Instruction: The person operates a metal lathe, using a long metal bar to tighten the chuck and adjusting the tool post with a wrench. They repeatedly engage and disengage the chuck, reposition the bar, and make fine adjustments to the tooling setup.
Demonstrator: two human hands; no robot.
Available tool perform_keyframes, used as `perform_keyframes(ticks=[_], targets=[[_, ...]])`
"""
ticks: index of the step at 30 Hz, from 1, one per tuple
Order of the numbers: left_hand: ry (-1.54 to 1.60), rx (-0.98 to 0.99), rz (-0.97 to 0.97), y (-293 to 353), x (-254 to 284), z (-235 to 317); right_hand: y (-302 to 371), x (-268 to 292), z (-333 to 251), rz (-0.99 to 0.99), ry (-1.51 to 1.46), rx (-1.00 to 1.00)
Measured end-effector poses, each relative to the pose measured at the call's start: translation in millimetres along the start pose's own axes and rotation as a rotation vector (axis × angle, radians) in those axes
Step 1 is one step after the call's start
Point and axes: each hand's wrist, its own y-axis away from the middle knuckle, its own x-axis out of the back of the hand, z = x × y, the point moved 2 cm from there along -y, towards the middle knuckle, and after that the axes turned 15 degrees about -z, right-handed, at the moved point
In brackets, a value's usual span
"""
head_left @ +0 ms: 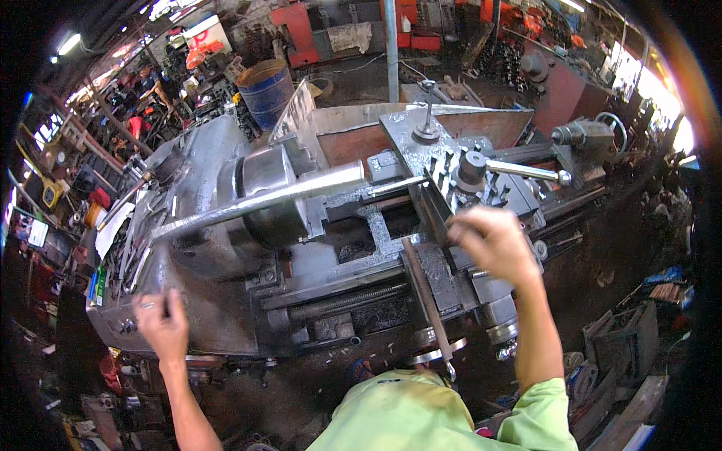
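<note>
A metalworking lathe fills the middle of the view. My left hand [163,325] hovers over the near left corner of its headstock [203,304], with thumb and fingers bent but apart. A small pale spot shows at its fingers; I cannot make out what it is. My right hand [492,242], smeared by motion, is curled close to the tool post [472,171] and the dark tool block edge. Whether it grips anything is hidden. A long steel bar [263,201] slants across in front of the chuck [263,177]. The tool post's lever [526,171] points right.
A wooden-looking bar [429,304] leans across the carriage toward me. Metal chips lie on the bed [380,229]. Hand tools [135,263] rest on the headstock's left side. Behind stand a blue drum [267,98] and a post [392,52]. The tailstock [583,135] is at right.
</note>
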Motion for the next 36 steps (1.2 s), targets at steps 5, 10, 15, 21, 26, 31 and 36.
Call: perform_keyframes(ticks=[5, 10, 15, 21, 26, 31, 36], targets=[[0.371, 0.066, 0.278, -19, -18, 22, -17, 85, 48, 0.415, 0.669, -0.281], [1.275, 0.439, 0.329, -141, -66, -28, -19, 107, 91, 0.282, 0.885, -0.754], [1.22, 0.244, -0.291, -277, -50, 59, -23, 103, 99, 0.261, 0.949, -0.885], [-0.265, -0.527, -0.766, -148, -68, 268, -19, 102, 94, 0.372, 0.97, -0.762], [-0.291, -0.626, -0.764, -10, -49, 132, -15, 101, 97, 0.37, 0.965, -0.747], [0.024, 0.216, -0.257, -13, 13, 33, -17, 98, 93, 0.385, 0.976, -0.735], [0.363, 0.077, 0.22, -54, -30, 3, -14, 96, 89, 0.401, 0.996, -0.656]])
